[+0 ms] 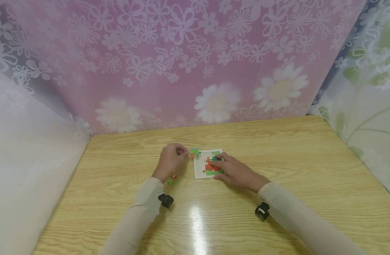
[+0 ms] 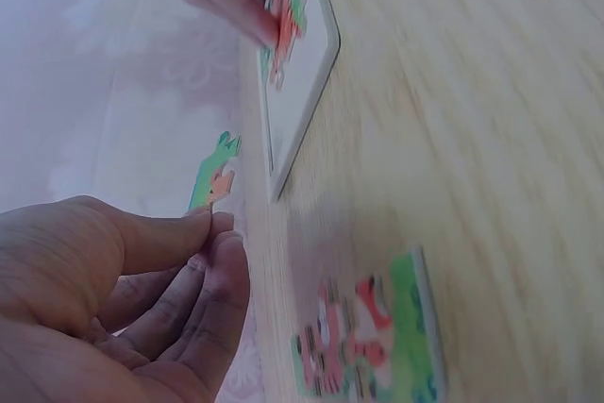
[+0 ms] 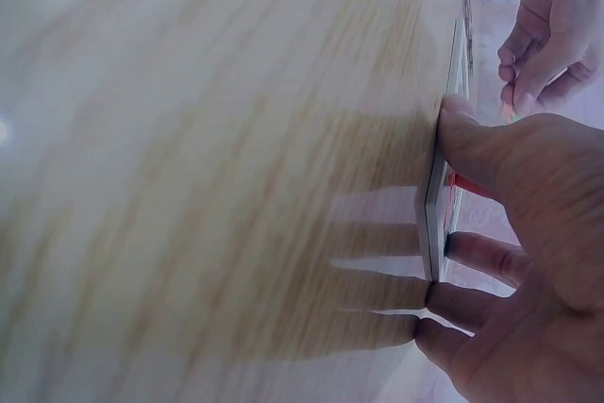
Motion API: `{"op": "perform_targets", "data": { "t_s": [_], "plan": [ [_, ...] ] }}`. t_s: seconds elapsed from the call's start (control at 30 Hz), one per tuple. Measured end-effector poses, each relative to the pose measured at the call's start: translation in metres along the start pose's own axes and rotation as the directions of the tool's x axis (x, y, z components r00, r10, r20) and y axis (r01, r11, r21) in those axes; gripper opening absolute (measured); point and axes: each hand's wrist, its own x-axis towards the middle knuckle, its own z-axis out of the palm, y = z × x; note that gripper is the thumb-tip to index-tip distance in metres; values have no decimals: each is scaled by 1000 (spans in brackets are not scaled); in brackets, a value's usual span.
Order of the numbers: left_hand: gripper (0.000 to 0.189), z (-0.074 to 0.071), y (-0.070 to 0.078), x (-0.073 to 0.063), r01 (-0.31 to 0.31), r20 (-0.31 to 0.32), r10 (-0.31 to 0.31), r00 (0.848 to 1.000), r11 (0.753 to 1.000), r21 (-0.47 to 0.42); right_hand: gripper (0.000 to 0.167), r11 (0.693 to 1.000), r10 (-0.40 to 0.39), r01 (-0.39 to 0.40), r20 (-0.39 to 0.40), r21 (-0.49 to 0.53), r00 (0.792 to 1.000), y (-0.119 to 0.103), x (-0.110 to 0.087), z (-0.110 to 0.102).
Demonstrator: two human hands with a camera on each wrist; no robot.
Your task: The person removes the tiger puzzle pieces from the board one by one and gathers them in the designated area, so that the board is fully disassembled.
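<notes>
My left hand [image 1: 171,160] pinches a jigsaw puzzle piece [image 1: 193,152], green with some orange, between thumb and fingertips. In the head view the piece overlaps the upper left corner of a white puzzle board [image 1: 199,170]; in the left wrist view it is lifted above the table. Joined pieces [image 1: 213,167] showing a red-orange animal on green fill the board's right part, while its left part is bare white. Spread over the right side of the board, my right hand [image 1: 237,173] has its index finger on the pieces and its thumb [image 3: 462,143] at the edge.
Another loose piece [image 2: 368,346], red, white and green, lies on the wooden table [image 1: 118,198] left of the board, close to my left wrist. Flowered cloth [image 1: 182,71] hangs behind the table. Each wrist wears a black camera mount [image 1: 166,200].
</notes>
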Motion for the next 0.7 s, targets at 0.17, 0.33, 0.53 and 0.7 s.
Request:
{"op": "perform_targets", "data": {
  "t_s": [0.17, 0.33, 0.53, 0.7],
  "plan": [
    [11, -7, -9, -1, 11, -13, -11, 1000, 1000, -6, 57, 1000, -8, 8, 1, -4, 1000, 1, 0, 0],
    [12, -13, -16, -1, 37, -31, -36, 999, 999, 12, 56, 1000, -7, 7, -1, 9, 1000, 1, 1, 1],
    [12, -19, -17, -4, 73, -8, -73, 997, 997, 18, 56, 1000, -22, 22, -11, 4, 1000, 2, 1, 3],
    [11, -20, -19, -4, 93, 0, -93, 996, 995, 25, 55, 999, -32, 32, -18, -7, 999, 4, -1, 3]
  ]
}}
